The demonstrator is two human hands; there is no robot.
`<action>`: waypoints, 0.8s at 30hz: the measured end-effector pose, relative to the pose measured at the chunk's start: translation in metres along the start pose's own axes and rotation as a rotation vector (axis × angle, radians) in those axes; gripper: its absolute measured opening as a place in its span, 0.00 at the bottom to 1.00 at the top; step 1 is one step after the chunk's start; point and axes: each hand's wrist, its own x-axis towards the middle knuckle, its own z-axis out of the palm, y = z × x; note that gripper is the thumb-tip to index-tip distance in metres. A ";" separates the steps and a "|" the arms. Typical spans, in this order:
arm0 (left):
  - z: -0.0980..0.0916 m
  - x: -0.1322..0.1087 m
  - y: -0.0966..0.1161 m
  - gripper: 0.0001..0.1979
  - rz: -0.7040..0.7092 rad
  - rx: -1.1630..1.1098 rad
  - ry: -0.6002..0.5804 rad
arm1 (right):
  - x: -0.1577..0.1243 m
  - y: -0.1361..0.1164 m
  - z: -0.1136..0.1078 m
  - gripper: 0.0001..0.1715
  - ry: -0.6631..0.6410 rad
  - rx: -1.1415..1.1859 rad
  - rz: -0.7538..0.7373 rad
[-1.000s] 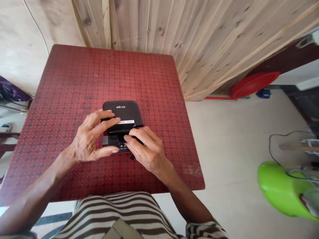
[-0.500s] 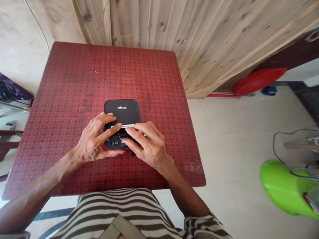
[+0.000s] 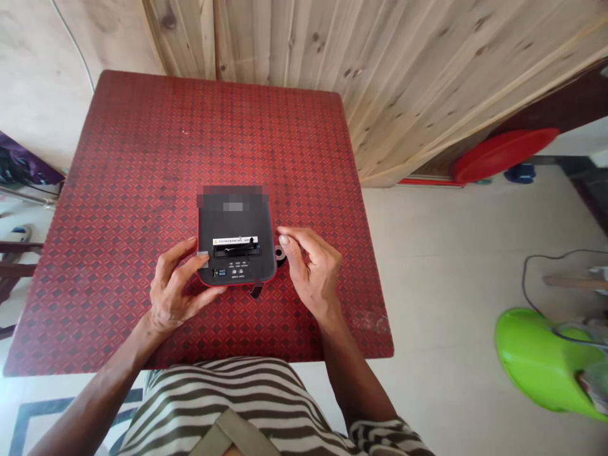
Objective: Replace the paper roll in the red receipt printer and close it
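Observation:
A flat black case with a red edge (image 3: 235,221) lies on the table. Across its face run a white label strip (image 3: 228,240) and a dark slot below it with a thin black piece inside; small ports and printed marks sit near the front. My left hand (image 3: 178,282) grips the case's front left corner, fingers over the left side and thumb at the front edge. Off the right side, my right hand (image 3: 308,263) has thumb and forefinger pinched together; anything between them is too small to tell. Beside it is a small grey-and-black ring-like piece (image 3: 279,253).
Both hands work over a red patterned table (image 3: 142,158). A wood-plank wall (image 3: 285,44) stands behind it. To the right on the floor are a green plastic stool or basin (image 3: 536,361) and a red basin (image 3: 506,155). A dark chair part (image 3: 21,272) stands at the left.
My right hand has lifted off the slot area and moved right of the case, its fingers now pinched. My left hand has slid down to the front left corner, uncovering the label and slot.

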 end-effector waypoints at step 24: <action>0.006 -0.008 -0.007 0.40 -0.028 -0.085 0.036 | -0.016 -0.016 0.012 0.12 0.039 -0.044 0.070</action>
